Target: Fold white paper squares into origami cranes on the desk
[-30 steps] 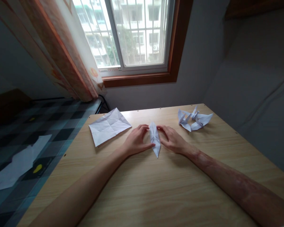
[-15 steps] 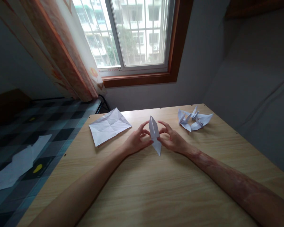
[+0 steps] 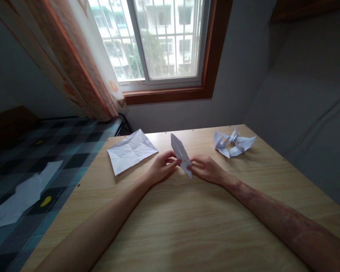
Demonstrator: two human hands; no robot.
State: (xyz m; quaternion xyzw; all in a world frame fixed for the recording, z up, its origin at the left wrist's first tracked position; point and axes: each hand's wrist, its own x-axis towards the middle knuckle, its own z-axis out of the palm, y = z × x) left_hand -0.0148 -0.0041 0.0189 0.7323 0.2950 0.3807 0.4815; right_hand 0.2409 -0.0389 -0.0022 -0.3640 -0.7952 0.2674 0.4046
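Folded paper held between two hands

At table centre, above the wooden table [image 3: 187, 226]: one narrow folded paper piece [image 3: 181, 154], white, tilted, far tip toward 11 o'clock, lifted off the surface. Left hand [image 3: 161, 170] pinches its near end from 9 o'clock, thumb and fingers closed on the paper. Right hand [image 3: 206, 170] pinches the same end from 3 o'clock. Creased paper sheet [image 3: 132, 151] lies flat at 10 o'clock. Finished paper cranes [image 3: 234, 142] sit at 2 o'clock, well apart

We have one head-worn view, looking forward and down across the wooden table [image 3: 170, 226] toward the window [image 3: 158, 41], close above the forearms, with no second view.
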